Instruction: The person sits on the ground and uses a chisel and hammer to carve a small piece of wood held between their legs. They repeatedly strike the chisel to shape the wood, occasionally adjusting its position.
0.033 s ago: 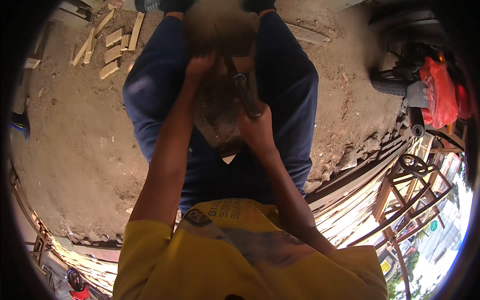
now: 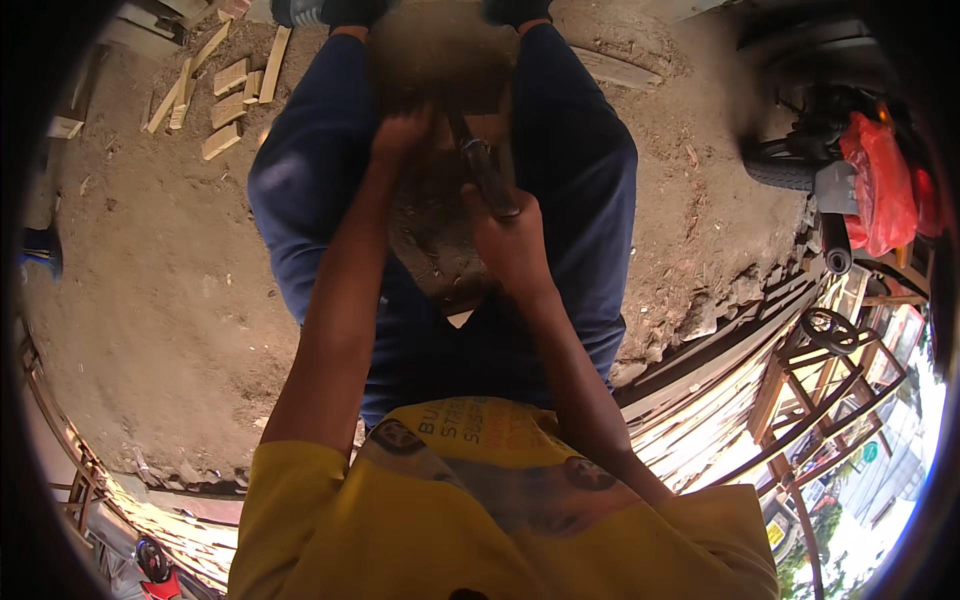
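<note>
Between my bent knees, my right hand (image 2: 508,245) is wrapped round the rear of a long dark-handled tool (image 2: 486,172). A metal collar circles the handle, and the slim front part points away from me into a dark, blurred patch. What kind of tool it is cannot be made out. To its left, my left hand (image 2: 402,135) is closed, with the fingers curled and partly lost in shadow. Whatever it grips is hidden. A brownish wooden surface (image 2: 487,128) shows faintly beside the tool, between the two hands.
Several cut wood pieces (image 2: 229,112) lie on the dirt floor (image 2: 180,270) at the far left. A plank (image 2: 615,68) rests beyond my right knee. On the right are a tyre (image 2: 780,172) and a red plastic bag (image 2: 880,190). Long wooden strips (image 2: 700,440) are piled at the lower right.
My right hand and the tool have shifted slightly away from me. The tool's thin front part, visible before, now fades into the dark blur. My left hand stays nearly in place.
</note>
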Demonstrator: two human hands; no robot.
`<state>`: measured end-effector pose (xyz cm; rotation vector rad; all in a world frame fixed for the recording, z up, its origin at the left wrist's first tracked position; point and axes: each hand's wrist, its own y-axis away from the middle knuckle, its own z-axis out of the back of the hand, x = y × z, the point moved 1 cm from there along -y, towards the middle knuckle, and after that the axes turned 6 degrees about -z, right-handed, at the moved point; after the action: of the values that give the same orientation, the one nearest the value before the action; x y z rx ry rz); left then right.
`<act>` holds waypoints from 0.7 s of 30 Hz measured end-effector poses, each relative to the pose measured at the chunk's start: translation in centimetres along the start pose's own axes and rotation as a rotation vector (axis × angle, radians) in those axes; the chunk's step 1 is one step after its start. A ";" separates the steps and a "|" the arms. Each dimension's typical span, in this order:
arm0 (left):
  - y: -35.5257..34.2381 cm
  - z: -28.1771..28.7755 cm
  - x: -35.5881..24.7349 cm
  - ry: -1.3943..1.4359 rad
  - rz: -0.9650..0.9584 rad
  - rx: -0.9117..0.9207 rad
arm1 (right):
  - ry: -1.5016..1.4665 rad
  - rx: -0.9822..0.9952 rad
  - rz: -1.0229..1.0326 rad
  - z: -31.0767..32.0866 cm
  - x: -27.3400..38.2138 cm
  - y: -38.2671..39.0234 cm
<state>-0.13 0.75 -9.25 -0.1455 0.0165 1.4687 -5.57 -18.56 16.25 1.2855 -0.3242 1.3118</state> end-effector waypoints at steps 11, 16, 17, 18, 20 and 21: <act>-0.8 0.4 0.9 0.047 0.034 0.067 | 0.002 -0.020 0.008 0.7 -1.3 0.5; -1.0 1.1 0.8 -0.001 0.034 0.016 | 0.003 0.003 -0.004 2.1 -1.2 1.9; -0.6 -0.1 1.0 -0.042 0.039 0.007 | -0.011 -0.023 0.035 3.2 -1.3 3.9; -0.1 0.5 0.4 -0.033 0.010 0.052 | -0.038 -0.061 0.050 3.9 -1.7 5.6; -1.2 3.2 -0.6 0.000 -0.045 0.107 | -0.021 -0.071 0.089 3.3 -2.5 5.2; -0.8 2.4 -0.2 -0.031 -0.034 0.001 | -0.004 -0.061 0.123 2.9 -2.5 4.6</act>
<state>0.47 0.75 -6.81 -0.1219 -0.0099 1.4364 -8.90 -23.37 17.57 1.2327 -0.4493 1.3926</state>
